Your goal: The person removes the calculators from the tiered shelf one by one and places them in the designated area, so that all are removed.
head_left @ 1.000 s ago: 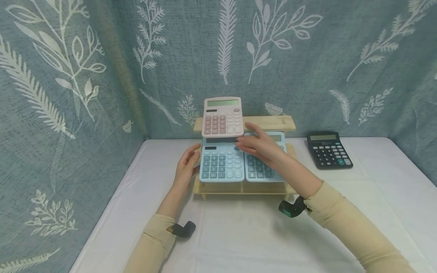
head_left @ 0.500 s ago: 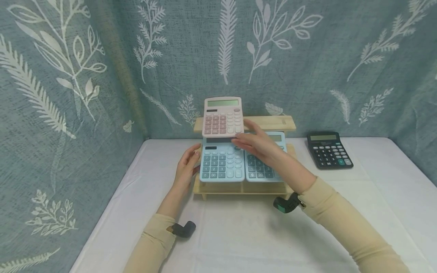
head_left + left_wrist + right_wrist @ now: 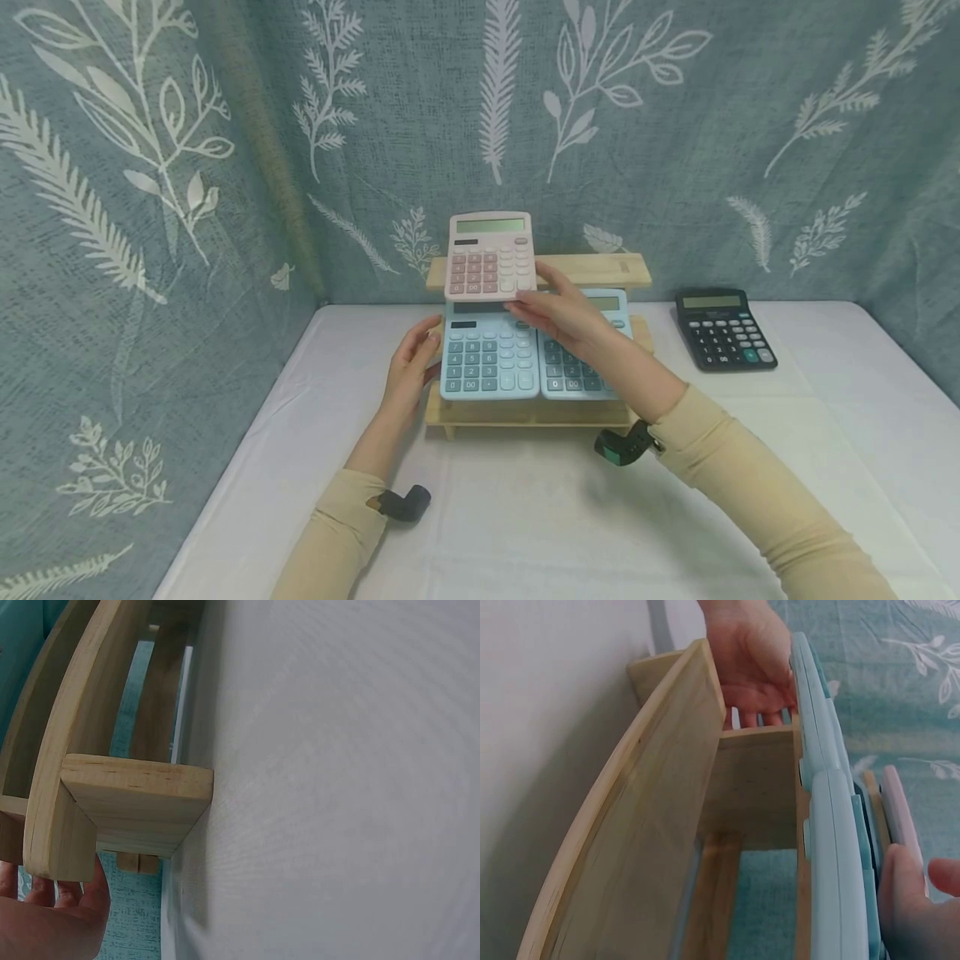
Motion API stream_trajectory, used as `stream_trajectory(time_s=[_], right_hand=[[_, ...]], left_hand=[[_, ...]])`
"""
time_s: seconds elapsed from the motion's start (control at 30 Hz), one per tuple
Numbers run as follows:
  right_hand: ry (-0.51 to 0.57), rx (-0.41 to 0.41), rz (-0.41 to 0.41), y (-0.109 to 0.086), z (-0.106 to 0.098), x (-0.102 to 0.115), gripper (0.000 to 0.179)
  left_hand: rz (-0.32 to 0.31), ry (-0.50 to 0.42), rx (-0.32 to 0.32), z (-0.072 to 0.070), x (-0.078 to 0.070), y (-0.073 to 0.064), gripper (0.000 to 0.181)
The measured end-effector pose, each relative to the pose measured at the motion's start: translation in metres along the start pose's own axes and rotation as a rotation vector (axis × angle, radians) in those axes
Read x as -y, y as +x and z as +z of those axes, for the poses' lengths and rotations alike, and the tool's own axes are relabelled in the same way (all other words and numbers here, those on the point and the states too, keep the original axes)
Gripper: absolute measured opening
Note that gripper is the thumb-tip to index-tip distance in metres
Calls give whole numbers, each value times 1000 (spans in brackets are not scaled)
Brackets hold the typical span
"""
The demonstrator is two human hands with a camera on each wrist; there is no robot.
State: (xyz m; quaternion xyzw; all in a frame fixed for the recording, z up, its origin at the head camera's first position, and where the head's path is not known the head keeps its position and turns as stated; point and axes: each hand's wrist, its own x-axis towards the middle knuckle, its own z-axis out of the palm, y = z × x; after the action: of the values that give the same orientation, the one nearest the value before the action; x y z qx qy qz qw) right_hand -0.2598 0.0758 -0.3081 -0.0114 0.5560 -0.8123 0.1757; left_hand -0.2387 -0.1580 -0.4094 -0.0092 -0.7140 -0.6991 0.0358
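A pink calculator (image 3: 491, 257) leans on the upper tier of a wooden rack (image 3: 592, 269). My right hand (image 3: 573, 321) holds its lower right corner, with fingers at the right side and bottom edge. Two light blue calculators stand side by side on the lower tier: the left one (image 3: 480, 362) is mostly visible, while my right hand and forearm partly cover the right one (image 3: 570, 379). My left hand (image 3: 407, 367) grips the rack's left end. In the left wrist view its fingertips (image 3: 67, 891) are against the wooden end piece.
A black calculator (image 3: 723, 329) lies on the white tablecloth (image 3: 517, 517) right of the rack. A patterned blue-green curtain (image 3: 420, 108) hangs behind and along the sides. Each wrist carries a small dark camera.
My right hand has shifted slightly left and in against the pink calculator's lower right corner. The left hand, rack and calculators stay essentially in place.
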Motion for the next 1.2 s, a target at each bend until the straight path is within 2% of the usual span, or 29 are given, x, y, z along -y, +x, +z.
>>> stream_trajectory(time_s=[0.7, 1.2], right_hand=[[8, -46, -17, 1, 4, -1, 62], [77, -65, -20, -4, 0, -4, 61]], left_hand=[[1, -3, 5, -1, 0, -1, 44], [3, 0, 4, -1, 0, 0, 44]])
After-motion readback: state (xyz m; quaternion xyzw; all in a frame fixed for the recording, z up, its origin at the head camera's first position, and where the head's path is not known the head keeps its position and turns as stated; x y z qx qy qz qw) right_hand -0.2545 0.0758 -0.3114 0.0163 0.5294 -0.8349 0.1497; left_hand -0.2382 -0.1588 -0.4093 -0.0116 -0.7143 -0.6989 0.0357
